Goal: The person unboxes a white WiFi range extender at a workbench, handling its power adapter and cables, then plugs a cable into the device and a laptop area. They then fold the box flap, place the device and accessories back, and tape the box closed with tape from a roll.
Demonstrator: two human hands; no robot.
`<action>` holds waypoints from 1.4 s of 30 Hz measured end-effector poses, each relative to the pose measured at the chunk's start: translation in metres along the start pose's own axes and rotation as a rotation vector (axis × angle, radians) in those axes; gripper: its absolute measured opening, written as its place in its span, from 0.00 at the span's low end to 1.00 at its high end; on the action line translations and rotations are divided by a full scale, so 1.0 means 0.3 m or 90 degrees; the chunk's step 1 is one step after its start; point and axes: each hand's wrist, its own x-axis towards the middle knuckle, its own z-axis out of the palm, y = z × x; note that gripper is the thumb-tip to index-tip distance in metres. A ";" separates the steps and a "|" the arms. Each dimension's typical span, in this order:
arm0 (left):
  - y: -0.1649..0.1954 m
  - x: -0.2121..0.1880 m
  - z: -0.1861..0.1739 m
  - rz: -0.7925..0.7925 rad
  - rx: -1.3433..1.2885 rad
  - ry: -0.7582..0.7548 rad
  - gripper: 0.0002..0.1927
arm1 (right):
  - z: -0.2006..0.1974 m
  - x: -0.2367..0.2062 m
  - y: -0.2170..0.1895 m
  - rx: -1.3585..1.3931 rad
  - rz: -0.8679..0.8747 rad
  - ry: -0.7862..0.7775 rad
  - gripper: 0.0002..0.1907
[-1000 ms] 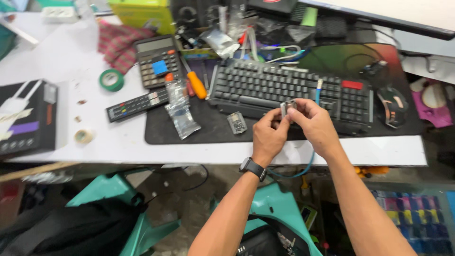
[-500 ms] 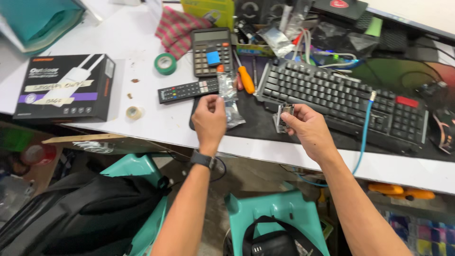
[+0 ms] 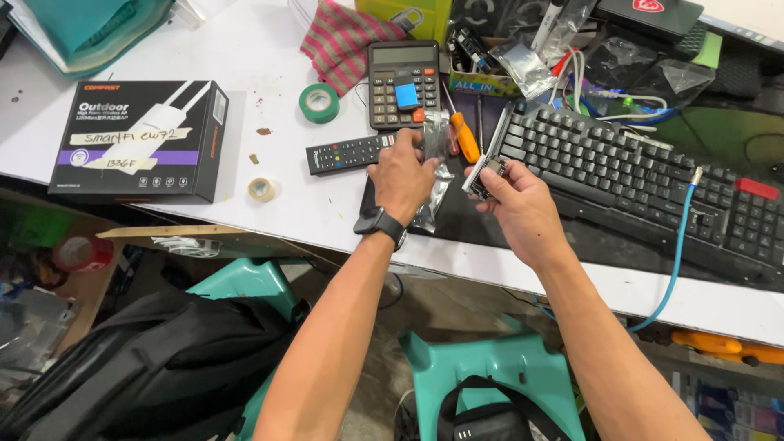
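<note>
My left hand (image 3: pixel 403 174), with a black watch on its wrist, grips a clear plastic bag (image 3: pixel 435 147) that lies on the black desk mat, just right of a black remote control (image 3: pixel 349 153). My right hand (image 3: pixel 518 198) pinches a small dark circuit board (image 3: pixel 485 176) between thumb and fingers, holding it upright over the mat close to the bag. A black keyboard (image 3: pixel 645 184) stretches away to the right of that hand, and a blue cable (image 3: pixel 679 245) hangs off the table edge beside it.
A black calculator (image 3: pixel 402 84), green tape roll (image 3: pixel 318 103), orange-handled screwdriver (image 3: pixel 465 137) and striped cloth (image 3: pixel 343 45) lie behind the hands. A black product box (image 3: pixel 140 140) and small tape roll (image 3: pixel 261 189) sit left. Teal stools (image 3: pixel 498 367) and a black bag (image 3: pixel 155 367) stand below.
My left hand has closed on the plastic bag and lifted its end. My right hand has moved left with the small board, nearer the bag. The view has shifted left.
</note>
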 end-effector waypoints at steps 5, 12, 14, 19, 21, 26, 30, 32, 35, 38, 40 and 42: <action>-0.023 -0.022 -0.030 0.019 -0.258 -0.043 0.20 | 0.036 0.009 -0.021 0.022 -0.093 -0.020 0.09; 0.088 -0.197 -0.245 -0.009 -0.459 -0.185 0.18 | 0.168 -0.069 -0.163 -0.057 -0.203 0.046 0.10; 0.138 -0.260 -0.313 -0.022 -0.547 -0.189 0.19 | 0.216 -0.134 -0.220 -0.111 -0.195 0.075 0.13; 0.235 -0.465 -0.490 -0.035 -0.644 -0.199 0.17 | 0.314 -0.377 -0.342 -0.178 -0.186 0.028 0.14; 0.272 -0.566 -0.567 -0.032 -0.618 -0.202 0.18 | 0.337 -0.489 -0.389 -0.243 -0.183 0.016 0.14; 0.380 -0.892 -0.754 -0.032 -0.631 -0.181 0.18 | 0.401 -0.793 -0.469 -0.305 -0.144 -0.002 0.16; 0.476 -1.115 -0.920 -0.027 -0.558 -0.099 0.17 | 0.469 -1.024 -0.526 -0.302 -0.184 -0.057 0.18; 0.494 -1.268 -0.996 -0.049 -0.546 -0.067 0.17 | 0.491 -1.153 -0.534 -0.246 -0.179 -0.111 0.16; 0.514 -1.426 -1.089 -0.039 -0.573 -0.055 0.18 | 0.559 -1.296 -0.540 -0.216 -0.195 -0.159 0.15; 0.518 -1.570 -1.167 -0.014 -0.584 -0.058 0.19 | 0.632 -1.436 -0.543 -0.190 -0.214 -0.193 0.16; 0.517 -1.655 -1.218 0.012 -0.654 -0.054 0.18 | 0.684 -1.529 -0.540 -0.181 -0.216 -0.208 0.17; 0.505 -1.738 -1.275 0.009 -0.636 -0.019 0.19 | 0.744 -1.606 -0.535 -0.186 -0.217 -0.214 0.18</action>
